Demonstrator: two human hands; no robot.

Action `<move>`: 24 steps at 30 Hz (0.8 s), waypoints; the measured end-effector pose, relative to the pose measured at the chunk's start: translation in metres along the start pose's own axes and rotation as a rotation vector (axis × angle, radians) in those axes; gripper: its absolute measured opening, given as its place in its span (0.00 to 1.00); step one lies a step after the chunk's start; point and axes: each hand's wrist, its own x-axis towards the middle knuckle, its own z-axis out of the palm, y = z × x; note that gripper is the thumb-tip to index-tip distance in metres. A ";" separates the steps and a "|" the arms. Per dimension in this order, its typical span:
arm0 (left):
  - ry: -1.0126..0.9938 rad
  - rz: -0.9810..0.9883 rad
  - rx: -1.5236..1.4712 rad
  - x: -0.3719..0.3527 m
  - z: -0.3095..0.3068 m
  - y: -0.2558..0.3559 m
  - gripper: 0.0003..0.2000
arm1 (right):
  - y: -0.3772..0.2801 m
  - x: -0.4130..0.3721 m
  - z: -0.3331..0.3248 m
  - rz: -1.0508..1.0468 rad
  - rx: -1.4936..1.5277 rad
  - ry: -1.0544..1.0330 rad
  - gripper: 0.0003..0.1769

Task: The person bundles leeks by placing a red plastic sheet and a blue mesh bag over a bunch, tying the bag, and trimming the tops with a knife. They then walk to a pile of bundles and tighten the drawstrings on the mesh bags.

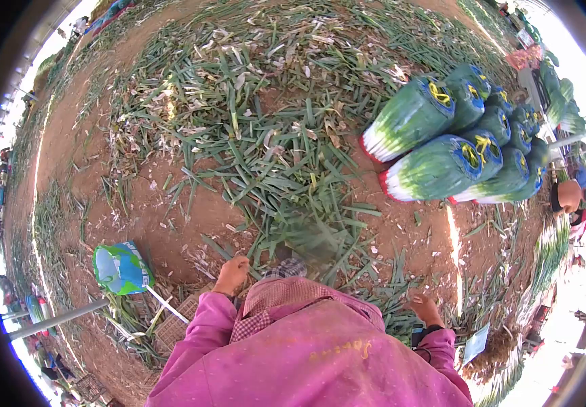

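Observation:
My left hand [232, 275] is closed, its fingers curled, just beyond the edge of my pink jacket [306, 359]. Whether anything is inside it I cannot make out. Cut green onion leaves [276, 183] lie in a thick heap on the soil ahead of it. On the other side, my right hand [426, 309] hangs low over more scattered leaves [391, 308], fingers slightly apart and nothing visible in them. A dark band circles that wrist. Between the hands, a bit of dark checked cloth [286, 267] shows past the jacket.
Several large packed bundles of green onions [432, 169] with yellow ties stand at the right. A green and white bag [123, 268] sits at the left beside a metal pole [59, 320] and a brown crate [173, 324]. A person [579, 220] is at the far right.

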 end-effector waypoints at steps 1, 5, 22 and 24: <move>0.009 -0.041 -0.031 0.001 -0.017 0.010 0.13 | -0.011 0.006 0.005 0.019 0.024 -0.020 0.30; 0.184 -0.070 0.110 0.016 -0.068 -0.079 0.11 | -0.049 0.049 0.011 -0.050 -0.032 -0.073 0.31; 0.385 -0.245 -0.091 0.048 -0.040 -0.024 0.12 | -0.229 0.228 -0.056 -0.379 -0.174 -0.264 0.25; 0.369 -0.280 -0.044 0.071 -0.036 0.000 0.12 | -0.201 0.276 -0.072 -0.483 -0.223 -0.269 0.23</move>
